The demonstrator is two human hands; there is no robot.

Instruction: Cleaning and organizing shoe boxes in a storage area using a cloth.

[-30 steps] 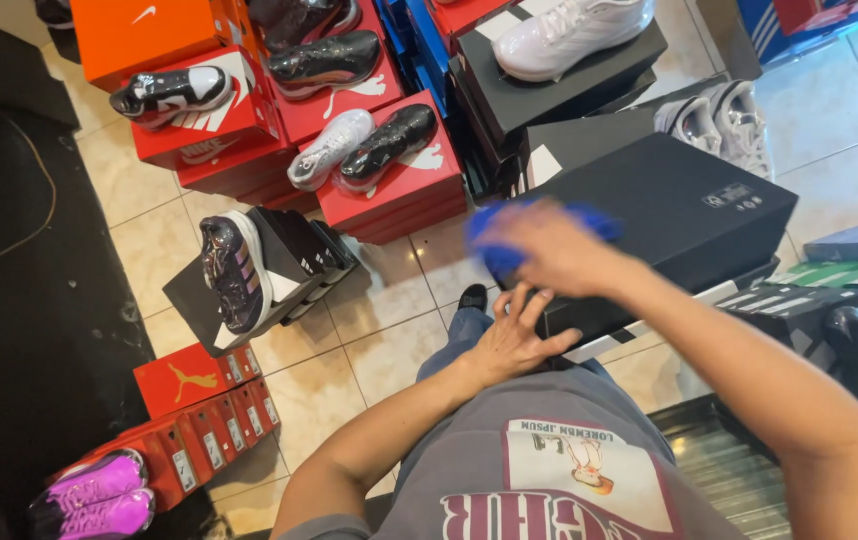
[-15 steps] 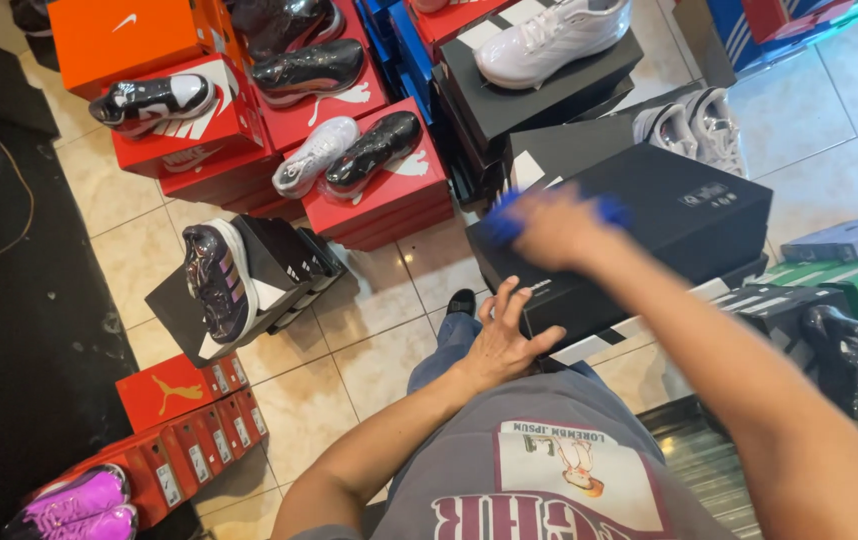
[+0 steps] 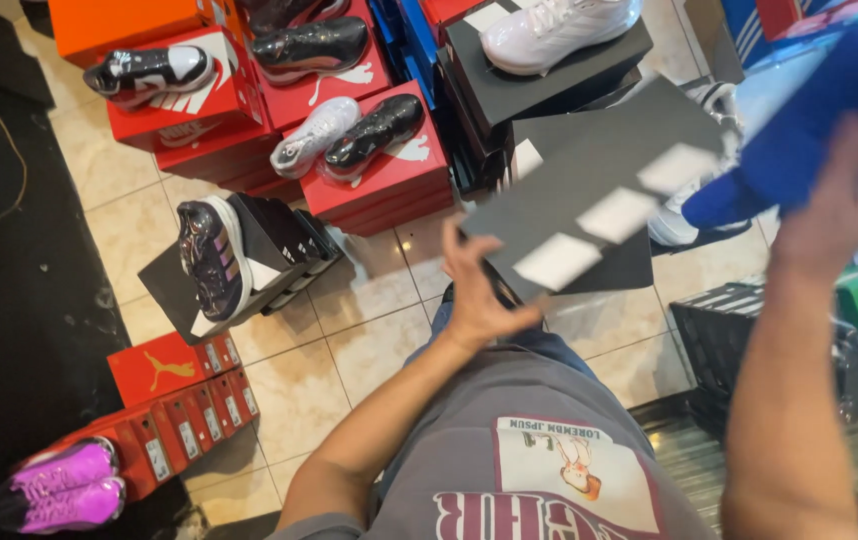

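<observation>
1. Holding a dark shoebox tilted above the floor, left hand clamped on its lower corner.
2. Gripping a blue cloth, right hand closed.
3. Looks light, stiff; best gripped at edges.

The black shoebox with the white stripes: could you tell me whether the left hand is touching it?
Touching. The head view shows the left hand under the black shoebox, fingers pressed against its lower edge.
</observation>
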